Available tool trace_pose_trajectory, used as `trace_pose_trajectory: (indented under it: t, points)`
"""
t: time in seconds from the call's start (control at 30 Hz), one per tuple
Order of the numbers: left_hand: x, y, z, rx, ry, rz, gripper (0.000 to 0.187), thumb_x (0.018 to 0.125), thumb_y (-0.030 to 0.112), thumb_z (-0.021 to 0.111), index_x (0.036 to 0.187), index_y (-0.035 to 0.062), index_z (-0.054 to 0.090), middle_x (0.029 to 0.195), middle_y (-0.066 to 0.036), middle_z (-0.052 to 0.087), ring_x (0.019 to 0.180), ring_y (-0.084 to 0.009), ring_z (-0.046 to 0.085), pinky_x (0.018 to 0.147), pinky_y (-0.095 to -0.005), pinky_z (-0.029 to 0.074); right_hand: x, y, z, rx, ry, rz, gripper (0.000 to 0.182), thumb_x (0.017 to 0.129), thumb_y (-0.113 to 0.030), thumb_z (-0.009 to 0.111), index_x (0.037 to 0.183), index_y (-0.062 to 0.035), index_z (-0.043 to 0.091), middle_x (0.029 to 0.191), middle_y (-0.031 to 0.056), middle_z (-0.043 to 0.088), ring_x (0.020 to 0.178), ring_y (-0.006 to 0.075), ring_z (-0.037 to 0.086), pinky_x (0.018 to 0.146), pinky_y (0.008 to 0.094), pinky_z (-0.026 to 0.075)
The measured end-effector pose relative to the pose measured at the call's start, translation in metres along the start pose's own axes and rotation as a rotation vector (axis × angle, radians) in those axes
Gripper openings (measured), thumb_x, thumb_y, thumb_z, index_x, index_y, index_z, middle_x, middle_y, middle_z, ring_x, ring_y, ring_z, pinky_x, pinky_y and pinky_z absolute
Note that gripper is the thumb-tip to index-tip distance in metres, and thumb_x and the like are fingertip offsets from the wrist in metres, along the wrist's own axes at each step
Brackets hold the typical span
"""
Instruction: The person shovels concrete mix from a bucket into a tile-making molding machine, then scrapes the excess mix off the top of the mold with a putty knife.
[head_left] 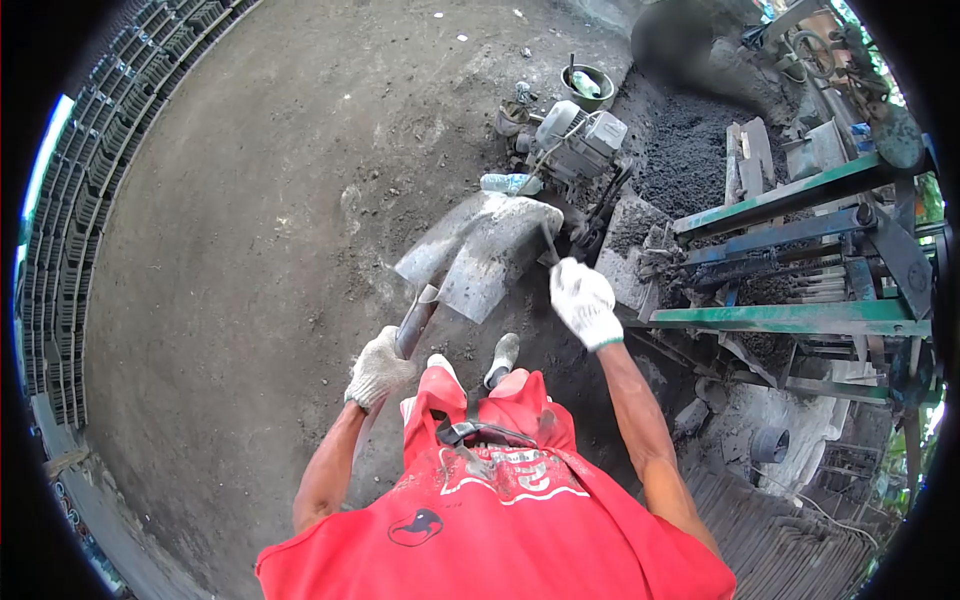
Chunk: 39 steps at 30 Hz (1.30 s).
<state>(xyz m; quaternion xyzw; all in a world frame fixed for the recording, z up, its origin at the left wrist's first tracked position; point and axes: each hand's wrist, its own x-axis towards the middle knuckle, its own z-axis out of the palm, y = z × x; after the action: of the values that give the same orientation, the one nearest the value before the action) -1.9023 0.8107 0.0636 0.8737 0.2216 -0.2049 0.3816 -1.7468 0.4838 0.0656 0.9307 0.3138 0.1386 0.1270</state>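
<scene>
Two gloved hands work a shovel: the left hand is wrapped tight around its shaft, while the right hand is closed on a thin dark rod by the blade's right edge. The blade hangs grey and caked above packed, dusty ground. Just beyond it sit a small engine and a bucket, beside a heap of dark grit. A green steel machine stands at the right. Stacked blocks line the yard's left edge.
</scene>
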Motion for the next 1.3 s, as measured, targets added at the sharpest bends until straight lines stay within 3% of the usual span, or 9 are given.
trace_pose_trajectory:
  t: [0.13,0.33,0.4,0.67,0.87,0.97,1.07,1.1,1.3]
  points:
    - [0.005,-0.014,0.009,-0.037,0.024,0.035,0.044,0.070,0.019,0.076,0.110,0.0061,0.062,0.093,-0.020,0.071,0.090,-0.0363,0.072,0.080,-0.0448,0.055,-0.014,-0.043,-0.038,0.338,-0.021,0.020,0.011,0.092,-0.021,0.063,0.094,-0.0110,0.063,0.071,0.0056,0.055,0.056,0.0193,0.062,0.044,0.0362,0.047]
    - [0.009,-0.013,0.003,-0.020,-0.017,0.025,0.043,0.073,0.023,0.076,0.110,0.0062,0.062,0.096,-0.024,0.071,0.094,-0.0416,0.070,0.081,-0.0479,0.054,-0.003,-0.011,-0.031,-0.309,0.078,-0.129,0.009,0.091,-0.016,0.061,0.095,-0.0076,0.060,0.071,0.0027,0.051,0.056,0.0151,0.058,0.042,0.0339,0.044]
    - [0.006,-0.016,0.007,-0.043,-0.041,0.021,0.043,0.075,0.027,0.077,0.110,0.0063,0.062,0.097,-0.025,0.071,0.097,-0.0440,0.070,0.082,-0.0495,0.054,-0.007,-0.049,-0.052,0.233,-0.052,0.010,0.014,0.093,-0.020,0.059,0.092,-0.0063,0.059,0.068,0.0036,0.052,0.051,0.0177,0.058,0.040,0.0352,0.044]
    - [0.015,-0.016,0.011,-0.041,-0.049,0.020,0.046,0.078,0.035,0.078,0.111,0.0070,0.062,0.097,-0.025,0.072,0.096,-0.0445,0.070,0.081,-0.0498,0.054,-0.004,-0.033,-0.031,-0.027,0.014,-0.093,0.015,0.095,-0.026,0.061,0.090,-0.0115,0.059,0.067,0.0017,0.048,0.049,0.0150,0.054,0.041,0.0330,0.041]
    - [0.011,-0.004,0.010,0.057,0.024,-0.038,0.050,0.077,0.037,0.080,0.114,0.0086,0.063,0.097,-0.027,0.072,0.095,-0.0456,0.070,0.082,-0.0504,0.055,-0.006,0.006,0.025,0.383,-0.266,0.299,0.023,0.100,-0.028,0.054,0.088,-0.0088,0.060,0.063,0.0102,0.061,0.052,0.0293,0.064,0.050,0.0438,0.053]
    - [-0.009,-0.012,0.009,-0.015,0.157,0.082,0.054,0.074,0.037,0.082,0.115,0.0072,0.063,0.093,-0.024,0.073,0.088,-0.0420,0.073,0.077,-0.0511,0.056,-0.014,0.040,0.022,0.373,-0.066,0.244,0.023,0.100,-0.032,0.059,0.091,-0.0111,0.060,0.069,0.0147,0.066,0.059,0.0351,0.067,0.054,0.0490,0.053]
    - [-0.011,-0.023,0.003,-0.138,0.016,0.139,0.056,0.072,0.035,0.082,0.115,0.0037,0.064,0.090,-0.020,0.074,0.078,-0.0365,0.073,0.070,-0.0488,0.057,-0.001,0.037,-0.021,0.546,-0.048,0.420,0.023,0.100,-0.033,0.060,0.095,-0.0114,0.060,0.073,0.0169,0.067,0.065,0.0399,0.067,0.062,0.0514,0.053]
    - [0.008,-0.035,0.002,-0.396,-0.491,0.042,0.057,0.070,0.034,0.081,0.113,-0.0004,0.065,0.093,-0.018,0.074,0.075,-0.0332,0.072,0.072,-0.0460,0.057,0.005,0.036,-0.035,0.560,-0.055,0.461,0.022,0.100,-0.033,0.060,0.096,-0.0114,0.060,0.073,0.0169,0.067,0.066,0.0402,0.067,0.063,0.0515,0.053]
    - [0.009,-0.023,0.030,0.042,-0.155,0.062,0.044,0.077,0.035,0.074,0.113,0.0106,0.068,0.096,-0.018,0.074,0.085,-0.0384,0.072,0.080,-0.0482,0.057,0.038,0.027,-0.067,0.596,-0.058,0.279,0.015,0.099,-0.027,0.062,0.101,-0.0125,0.057,0.069,0.0146,0.064,0.061,0.0368,0.067,0.052,0.0473,0.053]
